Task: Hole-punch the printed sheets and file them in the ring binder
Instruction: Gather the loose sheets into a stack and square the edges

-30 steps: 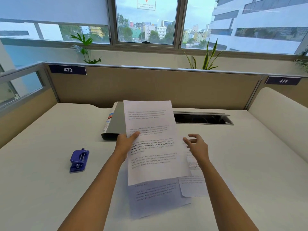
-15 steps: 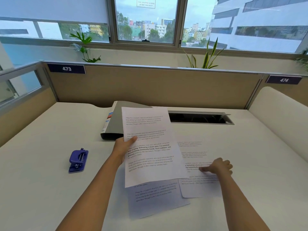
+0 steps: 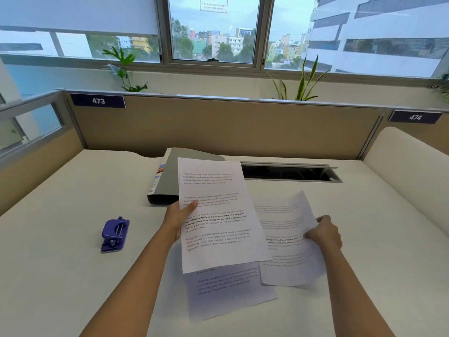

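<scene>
My left hand (image 3: 178,218) pinches the left edge of a printed sheet (image 3: 218,227) and holds it up above the desk. My right hand (image 3: 325,233) grips the right edge of a second printed sheet (image 3: 286,251), which is lifted and curling. A third sheet (image 3: 228,290) lies flat on the desk beneath the first. The grey ring binder (image 3: 170,181) lies closed behind the raised sheet, partly hidden by it. A purple hole punch (image 3: 114,235) sits on the desk to the left of my left arm, apart from both hands.
The white desk (image 3: 60,263) is bounded by a tan partition (image 3: 218,127) at the back and sides. An open cable slot (image 3: 289,172) lies to the right of the binder. Potted plants (image 3: 298,86) stand on the sill behind the partition.
My right hand went down to the sheet lying on the right, closed on its edge and lifted it off the desk. The left hand lowered its sheet slightly.
</scene>
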`<action>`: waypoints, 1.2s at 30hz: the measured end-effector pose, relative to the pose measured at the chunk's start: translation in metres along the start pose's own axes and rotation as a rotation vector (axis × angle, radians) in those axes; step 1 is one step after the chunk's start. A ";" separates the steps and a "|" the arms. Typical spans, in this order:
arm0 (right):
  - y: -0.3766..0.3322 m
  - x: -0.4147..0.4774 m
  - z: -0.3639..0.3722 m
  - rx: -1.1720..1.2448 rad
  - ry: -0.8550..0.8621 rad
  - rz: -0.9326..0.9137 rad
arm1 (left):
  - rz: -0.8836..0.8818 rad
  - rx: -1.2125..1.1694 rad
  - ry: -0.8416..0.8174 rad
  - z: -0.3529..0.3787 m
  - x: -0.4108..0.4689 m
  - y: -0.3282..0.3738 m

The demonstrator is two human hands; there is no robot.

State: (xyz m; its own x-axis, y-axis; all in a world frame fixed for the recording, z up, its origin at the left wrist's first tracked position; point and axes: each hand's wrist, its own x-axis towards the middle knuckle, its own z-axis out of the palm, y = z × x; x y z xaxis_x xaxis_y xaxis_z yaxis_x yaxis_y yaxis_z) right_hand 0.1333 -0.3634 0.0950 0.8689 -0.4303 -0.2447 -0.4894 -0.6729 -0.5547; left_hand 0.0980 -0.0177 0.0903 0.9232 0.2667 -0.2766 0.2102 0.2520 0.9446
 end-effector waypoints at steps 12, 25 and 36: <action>-0.087 -0.085 -0.118 0.228 0.369 -0.611 | -0.023 0.023 0.000 0.003 -0.003 -0.004; -0.071 -0.073 -0.006 0.613 -0.136 -0.475 | -0.076 0.085 -0.114 0.013 -0.009 -0.001; -0.057 -0.071 0.023 0.534 -0.201 -0.341 | -0.096 0.017 -0.175 0.014 -0.010 0.002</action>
State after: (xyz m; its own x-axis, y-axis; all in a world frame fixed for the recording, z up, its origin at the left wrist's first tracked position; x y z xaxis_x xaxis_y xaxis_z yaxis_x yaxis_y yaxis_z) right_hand 0.1013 -0.2812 0.1257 0.9908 -0.0906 -0.1009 -0.1259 -0.3384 -0.9325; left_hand 0.0931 -0.0326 0.0973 0.9400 0.0761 -0.3324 0.3044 0.2524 0.9185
